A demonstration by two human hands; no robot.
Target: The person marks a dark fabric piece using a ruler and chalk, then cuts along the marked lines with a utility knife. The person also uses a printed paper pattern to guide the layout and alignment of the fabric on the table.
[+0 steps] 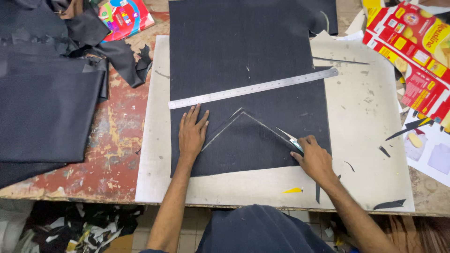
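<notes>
The dark fabric sheet lies flat on the grey cutting board, limp and light. The left hand presses it open-palmed; the right hand grips a small knife.

A worn tabletop with flaking red paint carries a pale cutting board at centre. Folded dark fabric lies at nine o'clock, a colourful booklet at eleven, and flattened red-and-yellow cartons at two.
</notes>
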